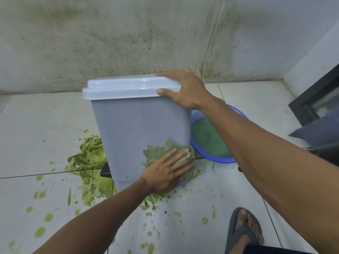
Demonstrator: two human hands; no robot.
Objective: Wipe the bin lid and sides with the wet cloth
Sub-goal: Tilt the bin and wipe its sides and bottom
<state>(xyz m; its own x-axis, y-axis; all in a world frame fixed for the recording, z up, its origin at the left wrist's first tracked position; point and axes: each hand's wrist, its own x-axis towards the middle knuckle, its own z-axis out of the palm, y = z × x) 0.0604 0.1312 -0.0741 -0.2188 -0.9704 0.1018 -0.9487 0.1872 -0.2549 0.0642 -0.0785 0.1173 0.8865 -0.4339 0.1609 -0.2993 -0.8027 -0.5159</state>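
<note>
Bin: grey, on tiled floor near wall, amid green splashes.
Lid: white, shut.
Right hand: fingers clamped over lid corner, likely steadying bin.
Left hand: fingers spread flat, pressing cloth on lower side.
Basin: blue, just behind bin, probably for rinsing.

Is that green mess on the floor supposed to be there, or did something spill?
It looks spilled: green splatter spreads over the tiles around the grey bin, thickest at its base. The cloth under the left hand is stained green, and the basin holds greenish water.
</note>
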